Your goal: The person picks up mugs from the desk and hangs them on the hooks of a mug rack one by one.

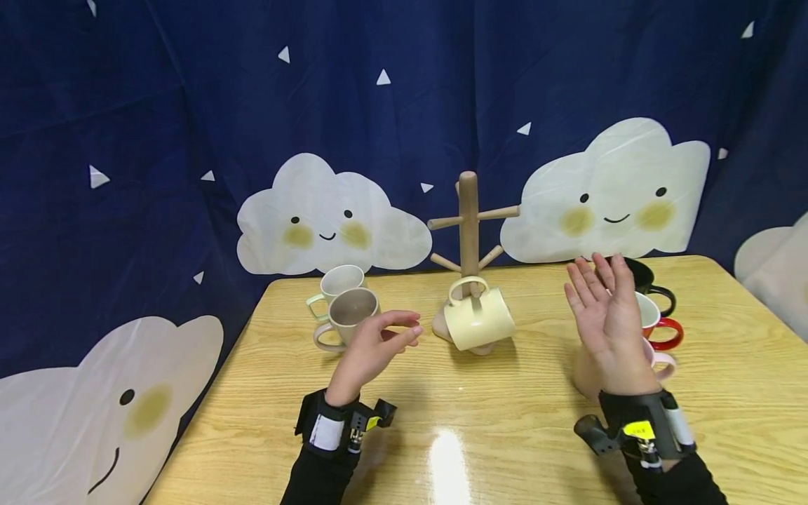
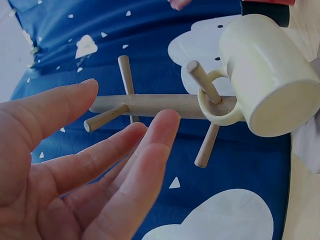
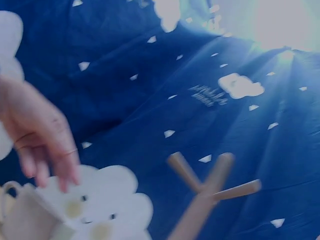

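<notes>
My left hand (image 1: 372,351) hovers in front of a taupe mug (image 1: 346,331), its fingers loosely bent with nothing in them. A wooden mug tree (image 1: 468,238) stands at the middle back. From one of its lower pegs a cream mug (image 1: 480,322) hangs tilted by its handle; the left wrist view shows the peg through the handle (image 2: 220,120). Palm up with straight fingers, my right hand (image 1: 609,333) is raised before the mugs at right and holds nothing. It partly hides a black mug (image 1: 642,277), a red-handled mug (image 1: 650,308) and a pink mug (image 1: 659,359).
Behind the taupe mug sits a white mug with a pale green handle (image 1: 341,280). The wooden table (image 1: 517,435) ends at a dark blue curtain (image 1: 442,105) with clouds on it. The tree's upper pegs (image 1: 499,213) stick out without mugs.
</notes>
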{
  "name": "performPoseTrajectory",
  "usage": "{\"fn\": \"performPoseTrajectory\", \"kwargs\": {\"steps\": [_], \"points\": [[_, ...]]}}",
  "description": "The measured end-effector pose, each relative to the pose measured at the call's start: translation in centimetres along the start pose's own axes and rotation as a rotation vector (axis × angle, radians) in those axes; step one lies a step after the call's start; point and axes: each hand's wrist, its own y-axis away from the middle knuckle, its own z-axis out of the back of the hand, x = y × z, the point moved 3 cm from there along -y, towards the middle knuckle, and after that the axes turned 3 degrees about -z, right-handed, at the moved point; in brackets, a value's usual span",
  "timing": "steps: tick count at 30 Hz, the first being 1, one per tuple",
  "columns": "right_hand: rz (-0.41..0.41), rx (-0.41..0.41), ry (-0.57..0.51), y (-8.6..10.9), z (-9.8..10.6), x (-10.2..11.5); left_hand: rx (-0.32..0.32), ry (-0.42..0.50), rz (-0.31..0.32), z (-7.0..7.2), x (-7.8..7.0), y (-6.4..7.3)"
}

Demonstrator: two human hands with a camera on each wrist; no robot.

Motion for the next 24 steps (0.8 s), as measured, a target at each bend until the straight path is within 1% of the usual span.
{"fn": "performPoseTrajectory", "kwargs": {"steps": [2, 4, 5, 7, 9, 11, 14, 16, 17, 19, 21, 23, 24], "points": [[0.002, 0.038, -0.063, 0.1, 0.2, 1.1, -0.011, -0.004, -0.002, 0.2, 0.0, 0.0], [0.044, 0.054, -0.089, 0.2, 0.3, 2.1, -0.025, -0.022, -0.005, 0.3, 0.1, 0.0], [0.085, 0.058, -0.072, 0.4, 0.2, 2.4, -0.034, -0.038, -0.005, 0.4, 0.0, 0.1], [0.189, 0.05, 0.008, 0.8, -0.1, 3.1, -0.06, -0.088, -0.005, 0.6, 0.1, 0.1], [0.299, 0.023, 0.134, 1.2, -0.6, 3.5, -0.084, -0.153, -0.014, 0.7, 0.0, 0.1], [0.401, -0.013, 0.292, 1.5, -1.0, 3.7, -0.106, -0.22, -0.027, 0.7, 0.0, 0.1], [0.495, -0.065, 0.564, 1.9, -1.4, 3.9, -0.12, -0.285, -0.039, 0.6, 0.1, 0.0], [0.566, -0.084, 0.809, 2.2, -1.6, 3.9, -0.123, -0.308, -0.037, 0.6, 0.2, -0.1], [0.614, -0.082, 0.946, 2.4, -1.7, 3.9, -0.12, -0.318, -0.042, 0.6, 0.2, -0.1], [0.736, -0.061, 1.222, 2.7, -1.9, 3.8, -0.119, -0.331, -0.042, 0.5, 0.2, 0.0], [0.891, -0.018, 1.456, 2.9, -2.2, 3.7, -0.118, -0.339, -0.044, 0.4, 0.2, 0.0], [1.01, 0.052, 1.617, 3.1, -2.4, 3.5, -0.115, -0.353, -0.047, 0.4, 0.1, 0.1], [1.04, 0.093, 1.683, 3.1, -2.5, 3.3, -0.117, -0.362, -0.043, 0.4, 0.1, 0.1]]}}
